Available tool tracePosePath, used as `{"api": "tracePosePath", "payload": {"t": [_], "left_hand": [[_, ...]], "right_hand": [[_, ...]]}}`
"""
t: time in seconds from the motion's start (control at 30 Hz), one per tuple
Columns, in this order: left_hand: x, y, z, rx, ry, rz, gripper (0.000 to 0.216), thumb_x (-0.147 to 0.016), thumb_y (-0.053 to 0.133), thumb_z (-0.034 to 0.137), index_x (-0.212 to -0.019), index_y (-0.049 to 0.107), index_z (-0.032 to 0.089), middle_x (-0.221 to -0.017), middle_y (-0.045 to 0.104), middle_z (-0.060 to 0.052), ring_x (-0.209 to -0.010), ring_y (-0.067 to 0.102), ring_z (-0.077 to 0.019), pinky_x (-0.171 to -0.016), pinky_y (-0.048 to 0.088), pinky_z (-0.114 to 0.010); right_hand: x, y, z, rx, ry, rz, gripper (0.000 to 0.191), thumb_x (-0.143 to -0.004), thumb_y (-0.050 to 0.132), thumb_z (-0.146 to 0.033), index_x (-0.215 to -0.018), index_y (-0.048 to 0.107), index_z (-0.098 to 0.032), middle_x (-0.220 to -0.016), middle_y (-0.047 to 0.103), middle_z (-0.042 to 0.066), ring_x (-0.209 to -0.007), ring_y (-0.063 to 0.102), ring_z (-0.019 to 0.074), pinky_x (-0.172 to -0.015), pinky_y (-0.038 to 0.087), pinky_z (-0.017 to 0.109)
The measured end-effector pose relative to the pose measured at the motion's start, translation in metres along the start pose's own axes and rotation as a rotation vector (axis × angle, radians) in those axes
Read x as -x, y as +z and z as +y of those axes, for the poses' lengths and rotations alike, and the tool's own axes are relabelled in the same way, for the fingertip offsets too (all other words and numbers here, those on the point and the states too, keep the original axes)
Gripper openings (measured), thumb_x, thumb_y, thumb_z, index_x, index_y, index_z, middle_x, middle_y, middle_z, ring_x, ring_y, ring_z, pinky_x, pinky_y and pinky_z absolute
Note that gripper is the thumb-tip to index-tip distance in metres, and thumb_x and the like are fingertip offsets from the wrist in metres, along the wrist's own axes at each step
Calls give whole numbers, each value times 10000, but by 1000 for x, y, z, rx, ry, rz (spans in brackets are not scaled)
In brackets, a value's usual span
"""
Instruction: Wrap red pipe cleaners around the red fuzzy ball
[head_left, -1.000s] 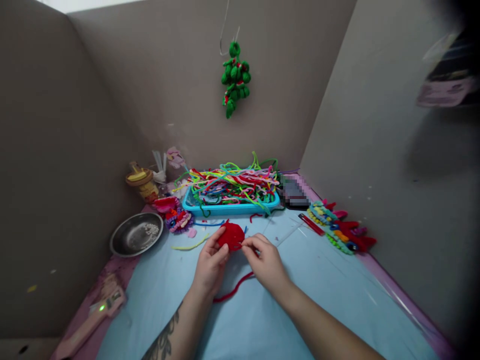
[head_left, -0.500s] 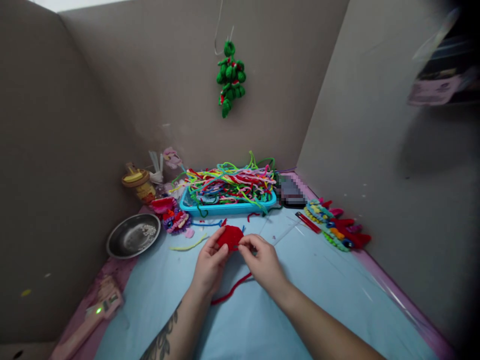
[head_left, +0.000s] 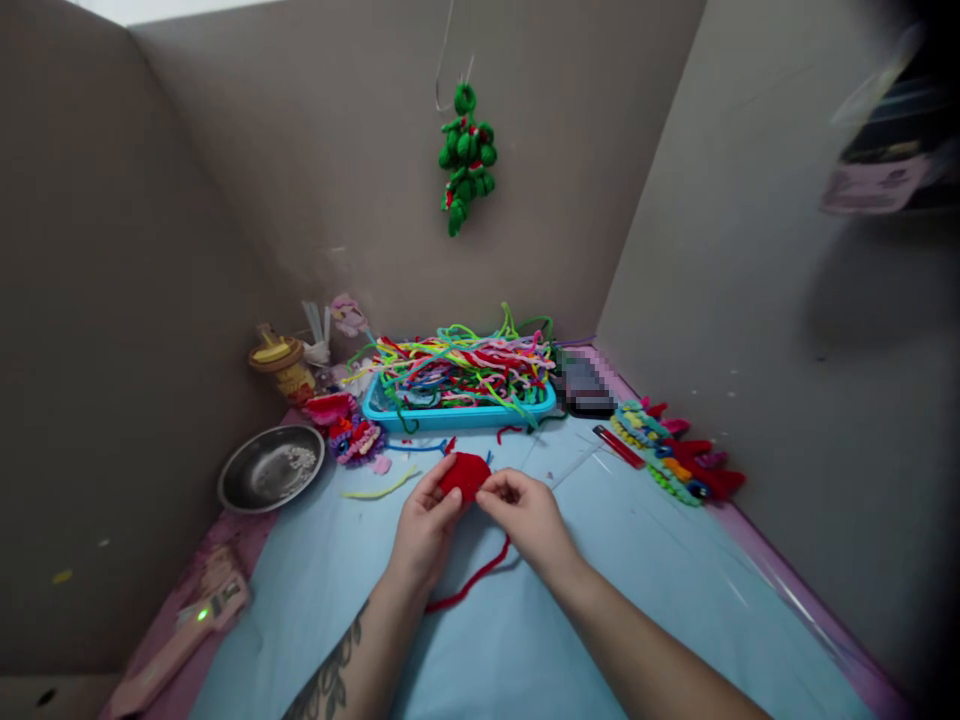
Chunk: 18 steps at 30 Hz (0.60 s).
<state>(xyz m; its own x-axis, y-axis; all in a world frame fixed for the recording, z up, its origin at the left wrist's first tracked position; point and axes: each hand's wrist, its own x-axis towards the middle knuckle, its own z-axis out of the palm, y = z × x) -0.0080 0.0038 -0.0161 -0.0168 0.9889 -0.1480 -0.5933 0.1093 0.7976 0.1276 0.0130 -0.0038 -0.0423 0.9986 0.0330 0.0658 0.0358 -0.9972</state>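
Left hand [head_left: 426, 522] grips the red piece [head_left: 469, 474] nearside of the blue tray [head_left: 461, 420], right hand [head_left: 529, 512] pinches at the piece's edge, grip contents hidden; red strand [head_left: 471, 588] now curves up more steeply, suggesting edge work continues.

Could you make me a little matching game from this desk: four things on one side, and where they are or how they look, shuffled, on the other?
Things:
1. red piece
2. metal bowl
3. green ornament
4. blue tray

Places and states:
A. heaped with colourful strands
B. hanging in front of the back wall
C. held in the left hand
D. has small white bits inside

Right pairs: 1-C, 2-D, 3-B, 4-A.
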Motion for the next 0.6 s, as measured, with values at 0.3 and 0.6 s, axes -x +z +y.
{"api": "tracePosePath", "payload": {"t": [0.3, 0.6], "left_hand": [[2, 3, 1, -17, 24, 34, 568, -626, 759, 193, -1165, 585, 141, -1085, 675, -152, -1032, 613, -265, -990, 372, -430], [-1, 2, 1, -15, 23, 61, 562, -648, 741, 188, -1180, 566, 144, -1082, 677, -147, -994, 631, -236, -957, 403, -387]], "right_hand": [[0, 0, 0, 168, -61, 23, 112, -704, 580, -253, -716, 647, -164, -648, 631, 24, -595, 545, 157, -581, 430, 259], [1, 0, -2, 297, -163, 42, 121, -754, 543, -232, -684, 621, -173, -644, 614, 16, -581, 537, 147, -536, 406, 238]]}}
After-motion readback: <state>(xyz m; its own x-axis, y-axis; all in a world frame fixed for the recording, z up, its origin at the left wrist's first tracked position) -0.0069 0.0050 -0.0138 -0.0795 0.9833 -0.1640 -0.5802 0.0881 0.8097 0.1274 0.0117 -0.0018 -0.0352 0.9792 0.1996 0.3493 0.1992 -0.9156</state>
